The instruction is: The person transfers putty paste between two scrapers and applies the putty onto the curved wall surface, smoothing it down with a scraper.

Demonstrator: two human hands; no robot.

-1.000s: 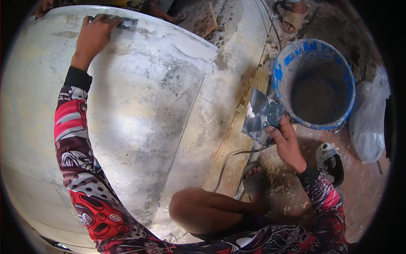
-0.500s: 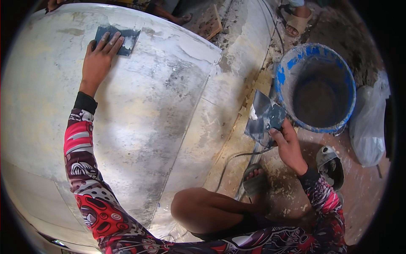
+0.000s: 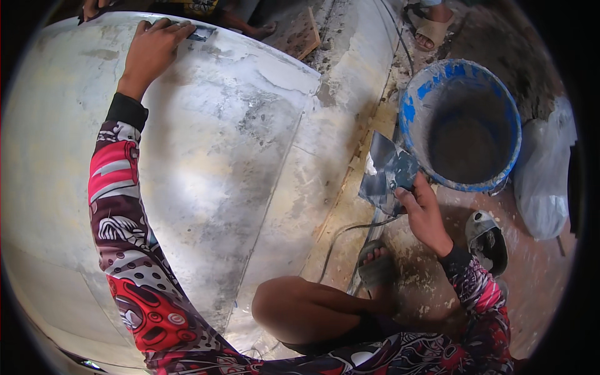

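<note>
My left hand [image 3: 153, 53] is at the far edge of a broad curved pale panel [image 3: 206, 169], fingers bent over a thin dark flat scraper [image 3: 201, 33]. Most of that scraper is hidden beneath the hand. On the right, my right hand [image 3: 427, 215] pinches a second dark, flexible sheet-like scraper [image 3: 389, 172] between thumb and fingers. A dab of white paste [image 3: 370, 165] clings to its left edge. This scraper is held beside a paste-smeared blue bucket [image 3: 462, 187], apart from the panel.
A clear plastic bag [image 3: 542, 181] lies right of the bucket, with a cut-open pale container [image 3: 486, 240] below it. A dark cable [image 3: 337, 240] runs along the floor near my sandalled foot [image 3: 377, 265]. Other people's feet [image 3: 431, 31] and a hand [image 3: 94, 9] show at the far side.
My left hand has slid away from me to the panel's far edge with its scraper, fingers now more bent. My right hand and its scraper have barely moved.
</note>
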